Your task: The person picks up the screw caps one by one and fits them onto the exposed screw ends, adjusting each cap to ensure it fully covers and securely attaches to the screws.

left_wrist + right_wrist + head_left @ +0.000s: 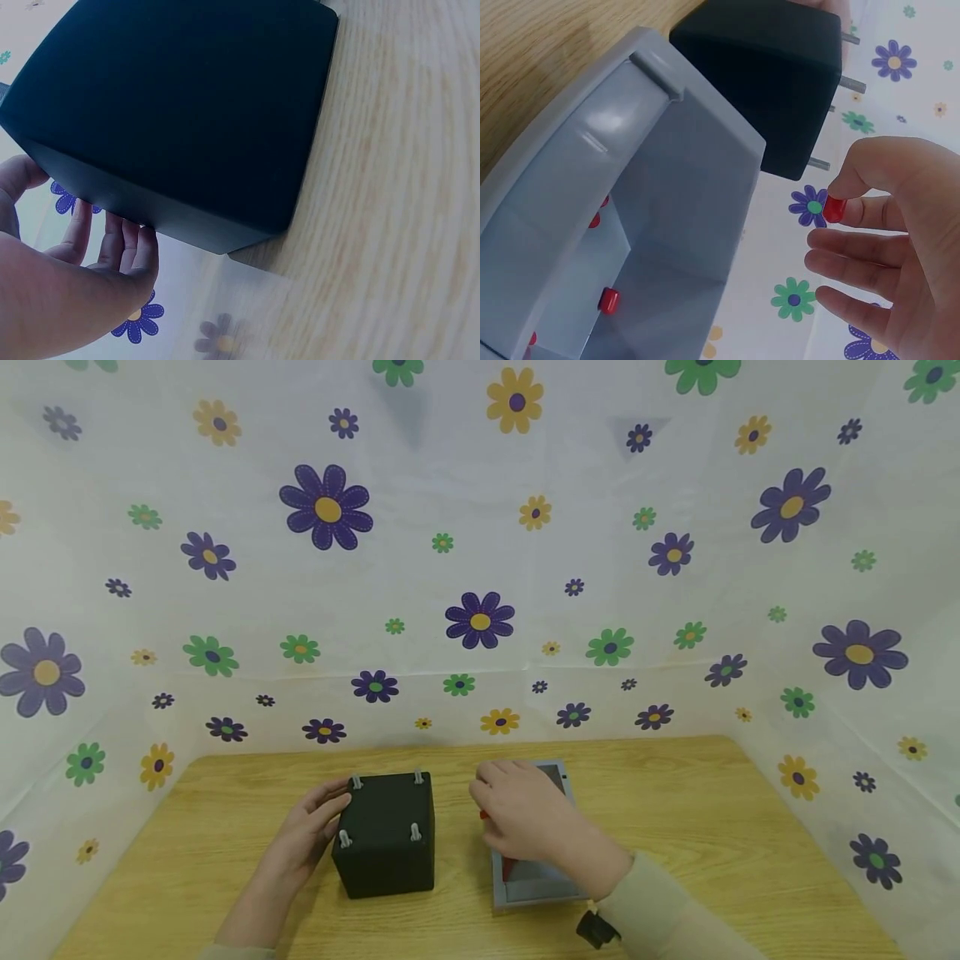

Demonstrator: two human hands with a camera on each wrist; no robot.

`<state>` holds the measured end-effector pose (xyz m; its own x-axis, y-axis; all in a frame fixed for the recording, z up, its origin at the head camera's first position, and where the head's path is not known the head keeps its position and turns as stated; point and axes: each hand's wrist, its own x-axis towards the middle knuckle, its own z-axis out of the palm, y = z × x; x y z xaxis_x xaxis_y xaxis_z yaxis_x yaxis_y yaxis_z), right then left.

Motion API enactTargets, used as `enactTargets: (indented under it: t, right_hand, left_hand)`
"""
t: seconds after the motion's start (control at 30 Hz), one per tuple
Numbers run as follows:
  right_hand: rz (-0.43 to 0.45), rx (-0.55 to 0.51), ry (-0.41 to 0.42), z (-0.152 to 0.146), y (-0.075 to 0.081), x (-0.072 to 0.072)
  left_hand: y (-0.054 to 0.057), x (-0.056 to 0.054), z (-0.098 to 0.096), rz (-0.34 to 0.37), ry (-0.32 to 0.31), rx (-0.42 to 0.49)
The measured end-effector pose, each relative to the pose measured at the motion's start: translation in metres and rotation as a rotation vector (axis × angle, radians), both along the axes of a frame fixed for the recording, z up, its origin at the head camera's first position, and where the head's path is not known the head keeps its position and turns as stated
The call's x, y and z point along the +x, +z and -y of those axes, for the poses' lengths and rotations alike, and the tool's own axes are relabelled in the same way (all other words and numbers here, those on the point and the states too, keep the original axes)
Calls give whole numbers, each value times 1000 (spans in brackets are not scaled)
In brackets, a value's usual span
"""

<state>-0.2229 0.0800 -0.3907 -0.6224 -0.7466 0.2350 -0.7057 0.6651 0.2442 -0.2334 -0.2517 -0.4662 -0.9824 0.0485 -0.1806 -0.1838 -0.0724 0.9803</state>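
Observation:
A black block [390, 814] stands on the table, with several short metal posts [415, 832] sticking up from its top. My left hand [306, 828] rests against the block's left side, its fingers lying along that face in the left wrist view. To the right, my right hand [525, 810] is over a grey bin [500, 893]. Its thumb and index finger pinch a small red cap-like piece [834, 208], while the other fingers stay extended. More small red pieces [610, 301] lie inside the bin, partly hidden behind its wall in the right wrist view.
The wooden table [690, 827] carries the block and bin side by side, with a gap between them. White flower-print sheeting [420, 568] closes off the back and both sides. A black strap piece [596, 929] hangs at my right wrist.

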Motion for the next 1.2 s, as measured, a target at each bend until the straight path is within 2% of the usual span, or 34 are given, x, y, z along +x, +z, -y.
enactTargets:
  t: [0.5, 1.2]
  right_hand:
    - [-10, -10, 22, 9, 1, 4]
    - [-59, -54, 76, 21, 6, 11]
  left_hand:
    - [1, 0, -1, 11, -3, -14]
    - [-2, -2, 0, 5, -2, 32]
